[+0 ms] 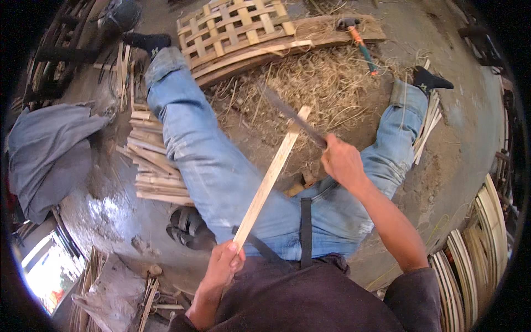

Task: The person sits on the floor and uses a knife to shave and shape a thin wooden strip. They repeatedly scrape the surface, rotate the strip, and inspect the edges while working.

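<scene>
My left hand [225, 261] is closed around the near end of a flat, pale bamboo strip [269, 180]. The strip slants up and away to the right, over my lap. My right hand [342, 161] grips a long knife [290, 113], its handle hidden in the fist. The dark blade points up to the left and crosses the strip near its far end; whether it touches the wood I cannot tell. Between my outspread legs in blue jeans [191, 124], a heap of shavings [326, 80] covers the floor beyond the knife.
A woven slat panel [235, 27] lies by a wooden plank [321, 32] at the far side, with an orange-and-green-handled hammer [359, 44]. Stacked split pieces [157, 160] flank my left leg. Grey cloth [50, 155] and sandals [188, 224] are left; curved strips [467, 265] stand right.
</scene>
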Demonstrator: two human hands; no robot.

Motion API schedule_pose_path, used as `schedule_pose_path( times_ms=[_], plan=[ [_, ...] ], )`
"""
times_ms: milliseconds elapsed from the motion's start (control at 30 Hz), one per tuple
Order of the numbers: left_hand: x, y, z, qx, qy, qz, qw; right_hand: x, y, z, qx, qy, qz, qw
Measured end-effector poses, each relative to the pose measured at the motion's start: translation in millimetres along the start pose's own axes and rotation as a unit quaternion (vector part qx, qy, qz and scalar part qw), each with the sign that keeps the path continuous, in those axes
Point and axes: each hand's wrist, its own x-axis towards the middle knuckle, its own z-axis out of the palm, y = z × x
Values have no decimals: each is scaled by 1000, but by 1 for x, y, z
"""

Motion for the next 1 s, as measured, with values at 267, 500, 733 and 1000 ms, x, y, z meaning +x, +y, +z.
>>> schedule_pose_path(
  times_ms=[267,500,733,1000],
  plan=[
    [9,-3,-4,287,-90,11,954,11,-48,4,635,51,277,719],
    [64,23,37,192,-23,72,978,-6,-91,27,533,90,92,836],
    [51,33,44,203,43,33,978,-72,-59,-21,7,-41,-146,988],
    [28,30,42,207,60,-3,977,-60,-34,-37,11,-37,-108,993]
  ],
)
